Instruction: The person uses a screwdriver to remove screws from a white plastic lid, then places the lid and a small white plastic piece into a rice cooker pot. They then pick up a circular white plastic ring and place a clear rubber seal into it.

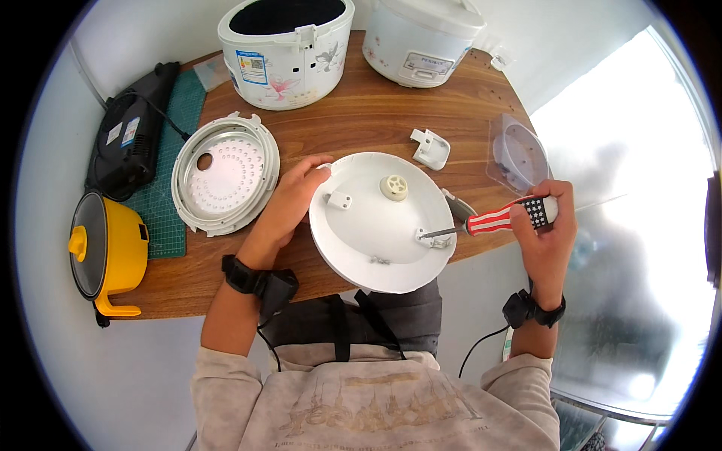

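A white rice cooker lid shell (361,237) is tilted at the table's front edge, hollow side up. My left hand (293,197) grips its left rim, thumb over the edge. In my right hand (545,244) is a screwdriver (492,220) with a stars-and-stripes handle, its shaft pointing left. The tip meets a small white bracket (435,239) inside the shell's right side; whether it sits in a screw I cannot tell. Several loose screws (380,261) lie near the shell's lower rim. Inside are also a cream round vent piece (394,187) and a white mount (340,201).
Left of the shell lies a silvery inner lid (226,177) on a green cutting mat (167,239), near a yellow pot (124,248) and a black device (124,150). Two rice cookers, one open (289,79), one lidded (421,37), stand behind. A white latch part (432,150) and clear tray (519,154) sit right.
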A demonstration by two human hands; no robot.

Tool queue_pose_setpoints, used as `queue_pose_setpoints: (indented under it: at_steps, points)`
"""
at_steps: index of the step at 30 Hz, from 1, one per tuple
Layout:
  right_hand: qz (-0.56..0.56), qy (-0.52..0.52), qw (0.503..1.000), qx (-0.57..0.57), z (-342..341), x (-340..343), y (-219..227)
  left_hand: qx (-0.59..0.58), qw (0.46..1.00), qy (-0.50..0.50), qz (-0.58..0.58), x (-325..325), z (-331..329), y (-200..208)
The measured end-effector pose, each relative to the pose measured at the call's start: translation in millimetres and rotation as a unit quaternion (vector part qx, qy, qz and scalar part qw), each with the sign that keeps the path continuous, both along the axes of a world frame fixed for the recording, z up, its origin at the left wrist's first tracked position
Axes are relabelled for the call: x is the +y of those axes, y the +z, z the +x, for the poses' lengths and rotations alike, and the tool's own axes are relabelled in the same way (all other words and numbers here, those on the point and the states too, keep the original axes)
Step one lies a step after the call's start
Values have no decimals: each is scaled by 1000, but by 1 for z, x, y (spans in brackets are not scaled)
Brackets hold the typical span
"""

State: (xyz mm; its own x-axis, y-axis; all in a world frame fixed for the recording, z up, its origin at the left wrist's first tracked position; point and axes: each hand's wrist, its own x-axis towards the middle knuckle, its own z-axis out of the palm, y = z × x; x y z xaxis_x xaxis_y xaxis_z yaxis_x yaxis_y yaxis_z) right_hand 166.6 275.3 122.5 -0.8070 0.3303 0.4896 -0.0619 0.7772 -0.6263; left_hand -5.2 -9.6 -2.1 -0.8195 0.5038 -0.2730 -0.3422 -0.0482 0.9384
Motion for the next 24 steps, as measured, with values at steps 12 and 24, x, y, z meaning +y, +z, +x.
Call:
queue_pose_setpoints:
  at_steps: [12, 24]
  points:
    - [-26, 13, 1000, -6, -1, -3, -3, -25, 996, 7, 83, 4, 6, 1]
    - [-35, 46, 998, -23, 4, -7, -1, -42, 993, 15, 111, 6, 9, 3]
